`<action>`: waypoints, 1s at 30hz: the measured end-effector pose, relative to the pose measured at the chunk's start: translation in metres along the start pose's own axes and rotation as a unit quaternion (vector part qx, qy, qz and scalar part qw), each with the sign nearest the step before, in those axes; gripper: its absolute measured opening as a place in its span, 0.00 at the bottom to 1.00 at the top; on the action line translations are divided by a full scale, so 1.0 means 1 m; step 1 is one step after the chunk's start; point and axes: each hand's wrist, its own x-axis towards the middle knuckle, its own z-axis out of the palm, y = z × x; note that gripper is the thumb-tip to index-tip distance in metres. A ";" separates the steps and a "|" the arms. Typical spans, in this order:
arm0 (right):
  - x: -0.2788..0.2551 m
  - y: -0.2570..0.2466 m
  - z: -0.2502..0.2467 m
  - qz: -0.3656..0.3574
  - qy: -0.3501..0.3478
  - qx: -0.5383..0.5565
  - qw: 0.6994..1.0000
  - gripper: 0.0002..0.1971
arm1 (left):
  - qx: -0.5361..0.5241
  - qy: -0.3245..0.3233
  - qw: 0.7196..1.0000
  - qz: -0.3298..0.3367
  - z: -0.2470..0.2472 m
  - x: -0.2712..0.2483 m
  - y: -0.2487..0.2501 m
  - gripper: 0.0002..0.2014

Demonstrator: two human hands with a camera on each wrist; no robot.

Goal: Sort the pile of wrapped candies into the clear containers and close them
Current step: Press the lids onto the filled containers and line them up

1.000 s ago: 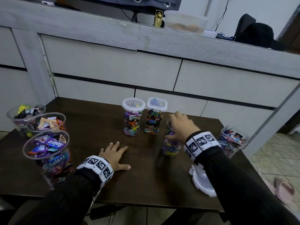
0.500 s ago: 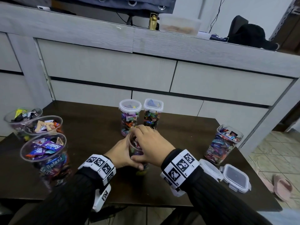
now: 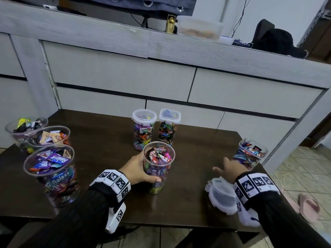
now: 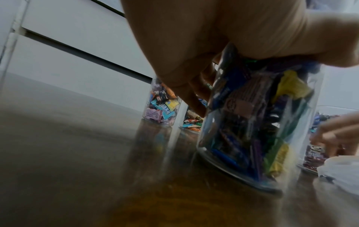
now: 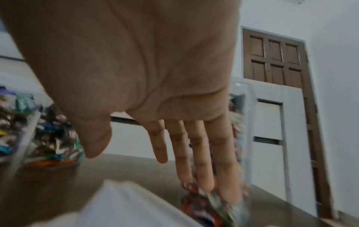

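Observation:
My left hand (image 3: 138,170) grips an open round clear container (image 3: 158,169) full of wrapped candies, standing on the dark table (image 3: 107,158) near its front middle; the left wrist view shows fingers (image 4: 192,98) and thumb curled round that container (image 4: 252,122). My right hand (image 3: 230,167) hovers with straight fingers (image 5: 194,150) above the white lids (image 3: 221,196) at the front right, holding nothing. Just beyond it stands an open square container (image 3: 251,152) of candies. Two lidded containers (image 3: 144,128) (image 3: 169,126) stand at the back middle.
Three open round candy containers (image 3: 52,174) cluster at the table's left edge. A grey cabinet wall (image 3: 161,77) rises right behind the table. Tiled floor and a pink slipper (image 3: 309,206) lie beyond the right edge.
My right hand has let go of the round container and swung right over the lids. The left hand now holds that container alone, drawn toward the front middle.

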 end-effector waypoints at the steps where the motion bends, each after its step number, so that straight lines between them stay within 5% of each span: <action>1: 0.000 0.004 0.008 0.017 -0.022 -0.008 1.000 0.29 | -0.002 -0.003 1.000 -0.001 0.000 0.000 0.000 0.45; 5: -0.001 0.006 0.032 0.040 -0.052 0.009 0.998 0.29 | -0.009 -0.009 1.000 0.001 0.000 -0.001 0.000 0.41; 15: -0.017 -0.021 0.013 0.009 0.049 0.023 0.998 0.27 | -0.017 -0.018 1.000 -0.003 0.000 -0.001 0.000 0.42; 19: -0.028 -0.047 -0.026 -0.093 0.161 0.055 0.981 0.28 | -0.014 -0.020 1.000 -0.004 0.000 -0.001 0.001 0.47; 23: -0.054 -0.095 -0.051 -0.272 0.214 0.180 0.921 0.29 | -0.026 -0.016 1.000 0.005 0.001 -0.003 0.002 0.47; 30: -0.066 -0.157 -0.044 -0.377 0.235 0.077 0.892 0.32 | -0.022 -0.013 0.999 0.027 0.002 -0.003 0.007 0.46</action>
